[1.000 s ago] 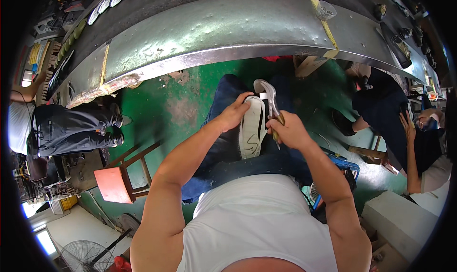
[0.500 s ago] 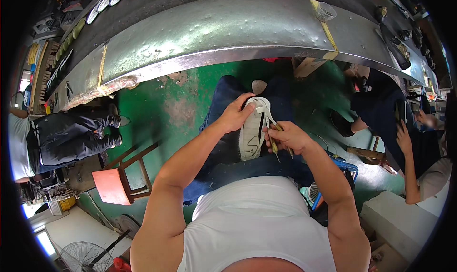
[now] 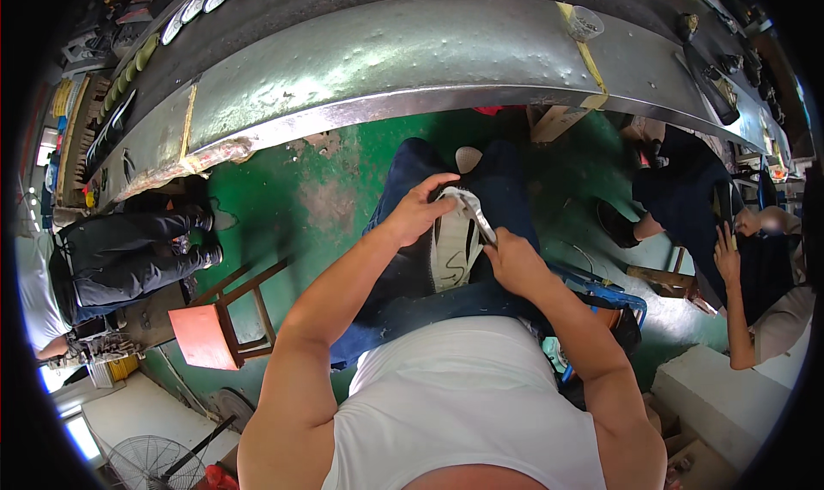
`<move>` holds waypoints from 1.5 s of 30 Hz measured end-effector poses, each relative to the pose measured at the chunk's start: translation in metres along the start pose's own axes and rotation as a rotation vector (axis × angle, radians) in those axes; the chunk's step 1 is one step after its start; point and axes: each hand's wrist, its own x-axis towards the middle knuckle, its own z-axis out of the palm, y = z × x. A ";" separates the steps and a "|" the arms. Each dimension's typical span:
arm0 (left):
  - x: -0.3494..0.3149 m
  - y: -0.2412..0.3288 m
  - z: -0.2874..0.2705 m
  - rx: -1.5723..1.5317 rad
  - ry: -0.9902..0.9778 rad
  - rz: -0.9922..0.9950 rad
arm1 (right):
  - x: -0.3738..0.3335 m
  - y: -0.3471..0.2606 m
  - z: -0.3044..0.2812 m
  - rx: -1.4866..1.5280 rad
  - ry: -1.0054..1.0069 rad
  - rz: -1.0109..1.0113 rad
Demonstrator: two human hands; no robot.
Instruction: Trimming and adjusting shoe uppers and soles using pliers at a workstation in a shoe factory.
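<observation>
A pale shoe [image 3: 450,263] with its sole side up, dark slits along its edge and a dark curved mark, rests on my lap in blue trousers. My left hand [image 3: 418,210] is closed on its far end, thumb over the top and fingers round the rim. A shiny pale strip [image 3: 482,218] curves from that end toward my right hand [image 3: 517,262]. My right hand is closed at the strip's near end, to the right of the shoe. The back of the hand hides its fingertips and any tool in it. A light rounded piece [image 3: 468,159] sticks up between my knees.
A long metal-faced bench [image 3: 386,61] runs across ahead, with a clear cup [image 3: 585,24] on it. A red-topped stool [image 3: 204,335] stands left, a wire fan [image 3: 154,460] lower left. People work on both sides; one person's hand [image 3: 728,250] shows at right. Blue tubing [image 3: 614,297] lies beside my right thigh.
My right hand has turned over and risen slightly, its back now up. The brass-coloured tool handles seen in it before are hidden. The pale strip looks straighter. My left hand has shifted slightly.
</observation>
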 end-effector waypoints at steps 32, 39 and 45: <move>-0.123 0.065 0.003 0.987 0.152 0.995 | 0.019 -0.089 0.002 0.665 0.195 -0.541; -0.096 0.078 0.003 0.984 0.375 0.857 | 0.036 -0.094 0.006 0.268 0.511 -0.505; -0.078 0.070 -0.005 0.895 0.455 0.872 | 0.005 -0.103 -0.006 0.376 0.187 -0.361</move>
